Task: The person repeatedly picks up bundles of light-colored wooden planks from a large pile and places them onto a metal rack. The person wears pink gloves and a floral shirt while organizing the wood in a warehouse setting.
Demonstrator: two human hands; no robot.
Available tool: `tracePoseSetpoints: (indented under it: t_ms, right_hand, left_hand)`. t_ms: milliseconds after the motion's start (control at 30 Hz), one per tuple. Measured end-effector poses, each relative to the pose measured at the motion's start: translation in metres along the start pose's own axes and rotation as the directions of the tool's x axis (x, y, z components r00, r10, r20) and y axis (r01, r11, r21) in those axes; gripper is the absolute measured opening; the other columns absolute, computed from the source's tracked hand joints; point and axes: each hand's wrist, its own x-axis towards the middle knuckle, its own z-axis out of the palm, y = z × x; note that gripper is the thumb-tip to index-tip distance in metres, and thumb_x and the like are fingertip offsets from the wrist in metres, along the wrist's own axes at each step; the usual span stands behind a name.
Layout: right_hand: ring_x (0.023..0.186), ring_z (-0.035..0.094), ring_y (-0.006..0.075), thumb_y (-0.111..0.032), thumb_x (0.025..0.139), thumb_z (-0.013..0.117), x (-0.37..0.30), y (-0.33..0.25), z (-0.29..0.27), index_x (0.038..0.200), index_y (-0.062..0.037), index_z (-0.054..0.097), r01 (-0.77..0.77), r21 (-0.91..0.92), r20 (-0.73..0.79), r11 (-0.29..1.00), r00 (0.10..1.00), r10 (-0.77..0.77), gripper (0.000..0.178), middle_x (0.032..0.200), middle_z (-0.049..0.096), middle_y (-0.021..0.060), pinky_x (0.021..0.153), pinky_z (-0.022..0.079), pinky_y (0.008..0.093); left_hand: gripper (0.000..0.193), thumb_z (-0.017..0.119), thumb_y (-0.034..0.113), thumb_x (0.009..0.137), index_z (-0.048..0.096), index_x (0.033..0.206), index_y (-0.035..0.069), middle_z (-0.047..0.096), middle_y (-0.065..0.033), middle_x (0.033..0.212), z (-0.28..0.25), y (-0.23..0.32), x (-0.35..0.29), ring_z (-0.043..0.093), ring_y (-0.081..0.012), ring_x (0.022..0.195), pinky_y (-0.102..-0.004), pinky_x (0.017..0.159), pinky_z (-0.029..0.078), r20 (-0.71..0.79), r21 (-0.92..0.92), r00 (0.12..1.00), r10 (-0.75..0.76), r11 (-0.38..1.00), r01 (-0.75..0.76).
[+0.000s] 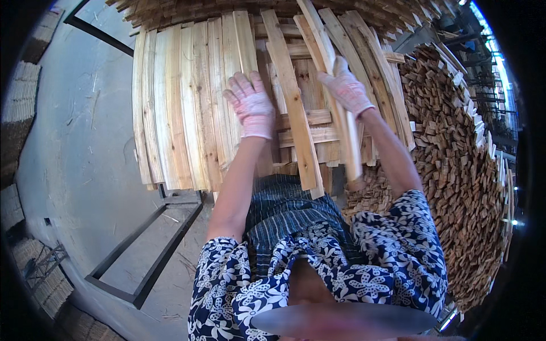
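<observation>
My left hand (251, 108), in a pale, pink-stained work glove, lies flat with its fingers stretched out on a row of light wooden slats (182, 102). The slats sit side by side, running away from me. My right hand (348, 91), gloved alike, is wrapped round a long wooden slat (349, 148) whose near end is blurred. Between my hands another slat (293, 96) lies at a slant over the gap in the row. Through that gap show crosswise boards (318, 117) and more wood beneath. Several slats (375, 62) lie askew to the right of my right hand.
A large stack of wood pieces (449, 153) rises close on the right, and another (165, 12) stands beyond the slats. A dark metal frame (168, 210) juts out at the lower left over the grey floor (85, 125). Further stacks (23, 91) line the far left.
</observation>
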Motion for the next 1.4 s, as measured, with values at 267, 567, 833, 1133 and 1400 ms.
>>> tracePoseSetpoints:
  t_ms: [267, 567, 833, 1133, 1400]
  right_hand:
    - [0.118, 0.059, 0.0541, -0.048, 0.092, 0.061, 0.070, 0.037, 0.069, 0.158, -0.0133, 0.019, 0.078, 0.006, -0.113, 0.997, 0.991, -0.077, 0.086, 0.131, 0.056, 0.0376, 0.101, 0.047, 0.0555]
    - [0.110, 0.063, 0.0506, -0.031, 0.094, 0.063, 0.025, 0.010, 0.079, 0.152, -0.0214, 0.025, -0.110, -0.148, -0.064, 0.983, 0.993, 0.102, 0.071, 0.124, 0.054, 0.0314, 0.089, 0.052, 0.0613]
    - [0.127, 0.056, 0.0465, -0.045, 0.087, 0.066, 0.059, 0.060, 0.059, 0.160, -0.0205, 0.018, 0.016, 0.135, 0.099, 0.991, 0.995, -0.029, 0.090, 0.141, 0.051, 0.0344, 0.106, 0.045, 0.0539]
    - [0.115, 0.062, 0.0496, -0.037, 0.096, 0.060, 0.055, 0.030, 0.085, 0.157, -0.0228, 0.019, -0.080, -0.024, -0.015, 0.996, 0.997, 0.080, 0.075, 0.134, 0.050, 0.0321, 0.094, 0.052, 0.0581]
    - [0.117, 0.061, 0.0488, -0.039, 0.097, 0.060, 0.050, 0.018, 0.076, 0.157, -0.0233, 0.019, -0.085, -0.013, -0.015, 0.996, 0.996, 0.085, 0.075, 0.137, 0.049, 0.0317, 0.095, 0.052, 0.0563]
  left_hand:
    - [0.062, 0.059, 0.015, 0.086, 0.040, 0.144, 0.005, 0.042, -0.0295, 0.144, 0.001, -0.002, -0.015, 0.042, -0.0473, 0.135, -0.0657, 0.111, 0.029, -0.067, -0.034, 0.991, 0.117, 0.992, -0.120]
    - [0.074, 0.069, 0.033, 0.085, 0.039, 0.150, 0.012, 0.052, -0.0317, 0.134, -0.044, 0.079, -0.025, 0.058, -0.0476, 0.117, -0.0572, 0.099, 0.044, 0.267, -0.248, 0.964, -0.014, 0.965, 0.083]
    - [0.078, 0.075, 0.018, 0.084, 0.037, 0.151, 0.019, 0.050, -0.0285, 0.133, -0.030, 0.100, -0.018, 0.058, -0.0480, 0.114, -0.0543, 0.094, 0.051, 0.275, -0.163, 0.955, -0.113, 0.973, 0.162]
    - [0.059, 0.068, 0.018, 0.089, 0.041, 0.141, 0.011, 0.047, -0.0316, 0.131, -0.007, 0.077, 0.011, 0.056, -0.0513, 0.116, -0.0564, 0.089, 0.053, 0.104, -0.212, 0.985, -0.136, 0.965, 0.156]
    - [0.052, 0.057, 0.014, 0.091, 0.048, 0.141, 0.005, 0.039, -0.0308, 0.152, 0.030, 0.075, -0.019, 0.041, -0.0522, 0.137, -0.0576, 0.105, 0.045, -0.030, 0.175, 0.995, 0.100, 0.980, -0.093]
